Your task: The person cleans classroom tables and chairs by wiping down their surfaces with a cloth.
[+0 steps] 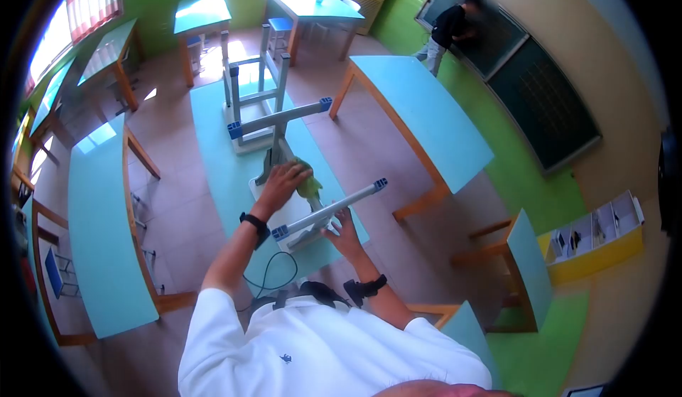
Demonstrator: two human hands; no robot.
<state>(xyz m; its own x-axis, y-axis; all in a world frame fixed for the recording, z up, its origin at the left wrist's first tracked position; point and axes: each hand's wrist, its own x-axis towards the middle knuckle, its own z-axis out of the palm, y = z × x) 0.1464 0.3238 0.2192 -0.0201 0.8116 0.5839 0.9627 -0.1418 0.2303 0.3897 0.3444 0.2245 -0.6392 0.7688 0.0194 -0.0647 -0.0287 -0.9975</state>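
Observation:
An upturned grey chair point(310, 218) with blue end caps on its two foot bars lies on a light blue table point(214, 141). My left hand point(284, 182) is closed on a yellow-green cloth point(310, 186), pressed against the chair's grey frame between the foot bars. My right hand point(344, 235) grips the chair near the closer foot bar, with the fingers on its right side and the thumb toward me. Part of the seat underneath is hidden by my hands and the frame. Both wrists wear black bands.
Behind the chair, an upturned grey stool point(257, 98) stands on the same table. A black cable point(280, 255) loops near my waist. More blue-topped tables point(419, 116) stand on both sides. Another person point(450, 31) is at the chalkboard point(547, 109). A yellow-sided divided bin point(597, 244) is at right.

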